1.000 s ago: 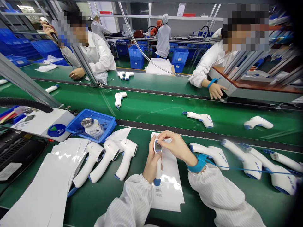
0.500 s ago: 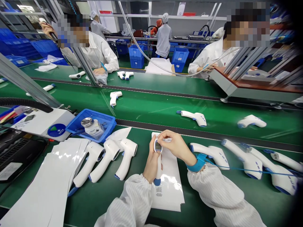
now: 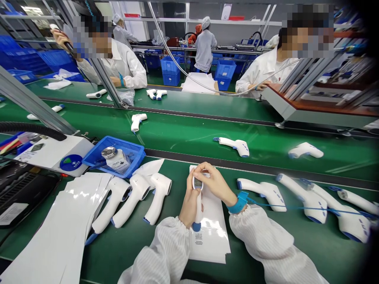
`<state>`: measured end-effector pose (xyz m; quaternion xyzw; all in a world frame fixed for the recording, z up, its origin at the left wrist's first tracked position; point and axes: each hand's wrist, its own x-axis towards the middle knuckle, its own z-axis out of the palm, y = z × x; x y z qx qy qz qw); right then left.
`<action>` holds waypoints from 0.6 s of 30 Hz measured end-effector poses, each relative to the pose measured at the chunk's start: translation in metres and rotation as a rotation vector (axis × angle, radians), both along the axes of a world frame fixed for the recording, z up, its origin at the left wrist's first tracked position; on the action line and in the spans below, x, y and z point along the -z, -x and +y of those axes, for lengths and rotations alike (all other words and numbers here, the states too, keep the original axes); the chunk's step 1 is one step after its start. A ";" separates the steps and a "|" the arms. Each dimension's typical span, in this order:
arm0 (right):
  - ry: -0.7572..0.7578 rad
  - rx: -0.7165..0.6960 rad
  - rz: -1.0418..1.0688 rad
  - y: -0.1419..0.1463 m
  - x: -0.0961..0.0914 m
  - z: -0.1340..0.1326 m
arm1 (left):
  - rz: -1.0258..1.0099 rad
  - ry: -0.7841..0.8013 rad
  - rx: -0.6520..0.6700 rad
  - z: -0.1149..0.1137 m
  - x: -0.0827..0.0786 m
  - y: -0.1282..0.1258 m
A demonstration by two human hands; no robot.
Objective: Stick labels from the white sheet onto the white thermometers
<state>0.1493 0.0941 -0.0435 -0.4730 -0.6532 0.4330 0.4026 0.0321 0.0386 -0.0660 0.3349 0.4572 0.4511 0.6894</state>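
My left hand (image 3: 189,203) is closed around a white infrared thermometer (image 3: 198,209) with a blue handle end, its small screen facing me. My right hand (image 3: 215,182), with a blue wrist strap (image 3: 238,203), has thumb and fingers bent together at the upper edge of the screen, touching the thermometer's head. Anything small between those fingertips is hidden. Under both hands lie white printed sheets (image 3: 211,236). Several other thermometers rest on the bench, including one left of my hands (image 3: 159,197) and one to the right (image 3: 263,193).
A blue tray (image 3: 137,148) holds a metal-capped bottle. Stacked white sheets (image 3: 56,236) and a white device (image 3: 71,152) are at the left. Beyond the bench, a green conveyor belt (image 3: 177,132) carries thermometers. Co-workers (image 3: 128,65) sit across it; metal posts slant at the left.
Thermometers on the belt have shifted left. My right wrist has moved slightly left and its fingers have curled further over the screen's top. My left hand stays put.
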 end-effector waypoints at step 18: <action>0.386 -0.210 0.178 -0.017 -0.008 -0.028 | -0.163 0.054 -0.118 0.010 -0.018 0.008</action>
